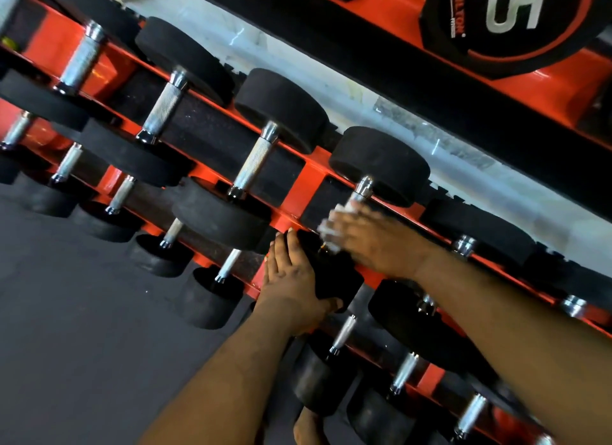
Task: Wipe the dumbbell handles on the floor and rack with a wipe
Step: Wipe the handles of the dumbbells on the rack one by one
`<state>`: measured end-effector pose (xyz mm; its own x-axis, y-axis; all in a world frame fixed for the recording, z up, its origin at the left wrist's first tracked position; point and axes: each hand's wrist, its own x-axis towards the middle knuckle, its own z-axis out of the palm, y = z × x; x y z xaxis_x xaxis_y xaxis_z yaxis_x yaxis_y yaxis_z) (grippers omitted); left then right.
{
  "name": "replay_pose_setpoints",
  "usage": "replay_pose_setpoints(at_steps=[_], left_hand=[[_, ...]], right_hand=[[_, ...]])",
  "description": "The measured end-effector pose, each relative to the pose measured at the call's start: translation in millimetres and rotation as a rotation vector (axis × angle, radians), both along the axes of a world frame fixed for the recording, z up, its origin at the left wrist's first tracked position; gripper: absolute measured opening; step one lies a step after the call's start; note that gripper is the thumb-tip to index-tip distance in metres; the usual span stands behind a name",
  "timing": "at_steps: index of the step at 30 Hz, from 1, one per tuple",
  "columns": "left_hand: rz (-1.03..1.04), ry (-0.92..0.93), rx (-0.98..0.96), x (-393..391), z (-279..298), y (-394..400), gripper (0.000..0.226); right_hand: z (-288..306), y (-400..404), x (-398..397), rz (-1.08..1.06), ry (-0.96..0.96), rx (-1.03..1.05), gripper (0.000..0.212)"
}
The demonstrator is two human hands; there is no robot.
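Observation:
A red rack [306, 179] holds rows of black dumbbells with chrome knurled handles. My right hand [371, 242] grips a white wipe [331, 226] wrapped round the handle of one dumbbell on the upper row, just below its far head [381, 166]. The handle's top end [363, 188] shows above my fingers. My left hand [294, 285] grips the near black head [334, 279] of the same dumbbell, with the thumb underneath. The hand and wipe are blurred by motion.
More dumbbells sit to the left [255, 163] and on the lower row [344, 332]. A black weight plate marked 5 [510, 21] hangs on a red frame at top right. Dark grey floor [82, 312] lies at the lower left. A bare foot [308, 424] is below.

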<state>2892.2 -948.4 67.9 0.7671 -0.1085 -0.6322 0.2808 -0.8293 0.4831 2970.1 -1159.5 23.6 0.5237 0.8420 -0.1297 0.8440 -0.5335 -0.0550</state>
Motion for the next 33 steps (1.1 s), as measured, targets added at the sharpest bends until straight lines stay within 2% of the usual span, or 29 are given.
replay_pose_setpoints(at_steps=[2,4,9,13,15,16,17,19,20,21,23,25,27,29,30,33], left_hand=[[0.001,0.002,-0.001,-0.3,1.5,0.1,0.145],[0.002,0.005,-0.008,-0.1,4.2,0.9,0.144],[0.011,-0.002,-0.007,-0.6,1.9,0.4,0.145],[0.000,-0.004,-0.009,-0.4,1.2,1.0,0.145],[-0.004,0.003,-0.009,-0.9,2.1,1.8,0.144],[-0.005,0.003,-0.007,-0.4,3.9,1.9,0.144],[-0.008,0.007,-0.011,-0.3,5.2,1.9,0.144],[-0.007,0.014,-0.010,0.5,7.7,1.7,0.143],[-0.004,0.013,-0.006,0.7,7.9,1.9,0.143],[0.000,0.016,-0.001,1.3,9.0,1.5,0.143],[-0.001,0.017,0.008,1.9,10.6,0.8,0.143],[-0.007,0.022,0.015,1.7,10.9,0.7,0.144],[-0.015,0.027,0.015,1.8,11.2,0.5,0.143],[-0.020,0.019,0.023,1.5,11.2,0.1,0.143],[-0.020,0.015,0.024,1.6,11.2,0.3,0.143],[-0.019,0.009,0.019,0.6,7.8,1.3,0.143]], right_hand=[[8.8,-1.8,10.7,-0.179,-0.048,-0.084,0.057],[3.7,9.8,6.1,-0.228,-0.063,-0.091,0.056],[-5.2,10.8,-19.3,0.009,0.040,0.053,0.054],[0.8,-6.7,-37.7,-0.017,0.095,0.092,0.063],[-7.2,-16.5,-49.2,-0.198,0.212,0.172,0.061],[-8.1,-18.2,-53.0,-0.419,0.337,0.251,0.057],[-9.2,-16.2,-54.8,-0.728,0.495,0.368,0.050],[-8.6,-1.3,-51.6,-1.418,0.830,0.787,0.038],[-7.9,11.6,-49.7,-1.636,0.927,1.016,0.035],[-4.9,25.4,-47.5,-1.759,1.025,1.191,0.033],[7.1,52.3,-40.1,-1.797,1.212,1.382,0.028],[20.9,63.1,-23.5,-1.803,1.308,1.437,0.021],[24.8,56.0,-1.3,-1.851,1.299,1.554,0.012],[18.4,50.0,10.9,-1.884,1.200,1.702,0.008],[13.3,53.1,10.3,-1.890,1.192,1.727,0.011],[-0.8,69.0,-5.5,-1.784,1.315,1.630,0.031]])
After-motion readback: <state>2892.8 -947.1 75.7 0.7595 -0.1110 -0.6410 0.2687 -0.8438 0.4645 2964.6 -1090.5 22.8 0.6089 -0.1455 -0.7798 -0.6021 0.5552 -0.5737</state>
